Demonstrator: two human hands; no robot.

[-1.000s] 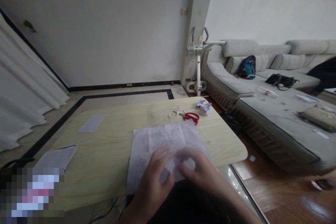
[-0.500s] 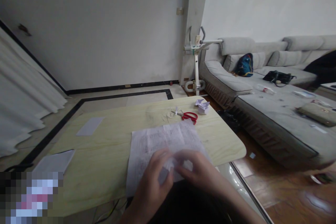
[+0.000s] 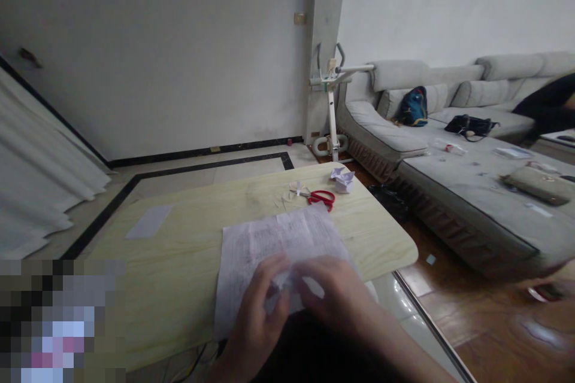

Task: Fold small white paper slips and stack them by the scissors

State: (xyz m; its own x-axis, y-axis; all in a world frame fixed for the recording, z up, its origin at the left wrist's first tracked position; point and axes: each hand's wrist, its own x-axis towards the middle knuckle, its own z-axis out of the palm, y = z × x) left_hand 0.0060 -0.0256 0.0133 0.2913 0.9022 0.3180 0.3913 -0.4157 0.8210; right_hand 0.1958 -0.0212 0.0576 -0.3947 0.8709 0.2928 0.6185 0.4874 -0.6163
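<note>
On the left part of the surface, a white slip is lying flat. Next, a printed sheet is lying at the near edge. Above it, the left hand is bending its fingers and gripping a small paper, whose shape the blur is hiding. Beyond the sheet, thin scraps are lying near the red scissors. The right hand is gripping the same small paper from its side. Folded papers are sitting near the far right corner. Farther right, the sofa is carrying bags.
</note>
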